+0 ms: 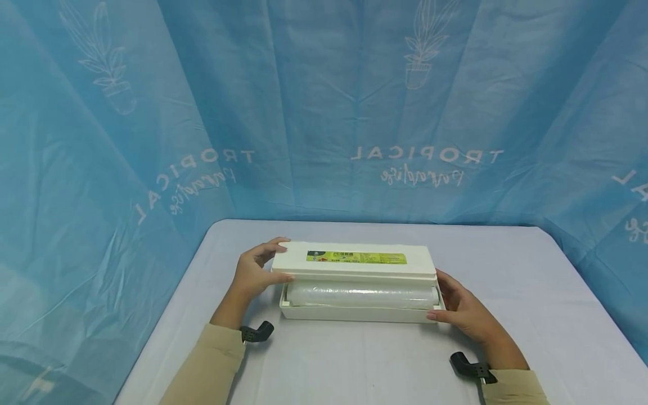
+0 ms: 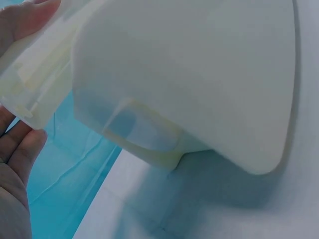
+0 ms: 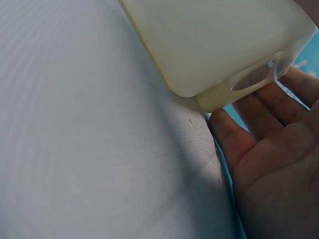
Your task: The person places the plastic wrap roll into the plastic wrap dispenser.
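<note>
A white cling film box stands on the table with its lid (image 1: 291,263) raised and shifted back from the base (image 1: 354,314). In the opening between them lies a roll of cling film (image 1: 361,295). My left hand (image 1: 253,274) grips the lid's left end, thumb at the front edge and fingers at the back. Around the right end of the base, my right hand (image 1: 467,313) holds with the thumb on the front corner and the fingers behind. The left wrist view shows the lid (image 2: 37,55) lifted above the base (image 2: 199,59). A green label (image 1: 356,257) runs along the lid.
The table (image 1: 344,363) wears a white cloth. Behind it and along the sides hangs a blue printed curtain (image 1: 314,112). A small black wrist camera (image 1: 257,332) sits at the left cuff, and another black camera (image 1: 471,367) at the right cuff.
</note>
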Demonstrator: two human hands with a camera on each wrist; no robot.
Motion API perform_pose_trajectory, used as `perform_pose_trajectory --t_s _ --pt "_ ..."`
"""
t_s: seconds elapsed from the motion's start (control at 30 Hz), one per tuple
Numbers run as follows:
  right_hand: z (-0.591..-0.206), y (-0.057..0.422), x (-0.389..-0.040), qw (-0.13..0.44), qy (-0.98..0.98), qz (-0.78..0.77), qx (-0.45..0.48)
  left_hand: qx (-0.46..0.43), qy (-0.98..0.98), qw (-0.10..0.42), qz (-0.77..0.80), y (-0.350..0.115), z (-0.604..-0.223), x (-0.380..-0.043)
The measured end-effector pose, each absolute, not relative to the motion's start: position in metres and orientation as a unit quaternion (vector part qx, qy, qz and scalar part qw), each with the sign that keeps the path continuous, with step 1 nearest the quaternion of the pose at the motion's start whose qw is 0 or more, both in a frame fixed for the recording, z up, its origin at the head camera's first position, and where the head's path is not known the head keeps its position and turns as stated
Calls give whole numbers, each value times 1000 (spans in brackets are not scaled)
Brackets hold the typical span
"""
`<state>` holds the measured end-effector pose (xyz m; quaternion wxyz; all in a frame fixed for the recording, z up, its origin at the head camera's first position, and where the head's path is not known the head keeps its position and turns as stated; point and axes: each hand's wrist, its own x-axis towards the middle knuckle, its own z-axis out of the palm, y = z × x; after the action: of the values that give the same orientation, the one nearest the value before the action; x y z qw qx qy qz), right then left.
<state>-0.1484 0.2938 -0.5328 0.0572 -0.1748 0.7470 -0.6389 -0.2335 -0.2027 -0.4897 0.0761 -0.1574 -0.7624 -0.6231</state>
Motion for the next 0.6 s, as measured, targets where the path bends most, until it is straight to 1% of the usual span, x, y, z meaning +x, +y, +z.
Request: perform_pose_trajectory --t_s 0.37,0.6 --pt "-533 293 -147 63 751 -635 -169 -185 -750 92 -628 -199 -489 -219" --pt "-533 295 -147 69 742 -642 -180 -199 -745 89 -630 -196 -493 -212"
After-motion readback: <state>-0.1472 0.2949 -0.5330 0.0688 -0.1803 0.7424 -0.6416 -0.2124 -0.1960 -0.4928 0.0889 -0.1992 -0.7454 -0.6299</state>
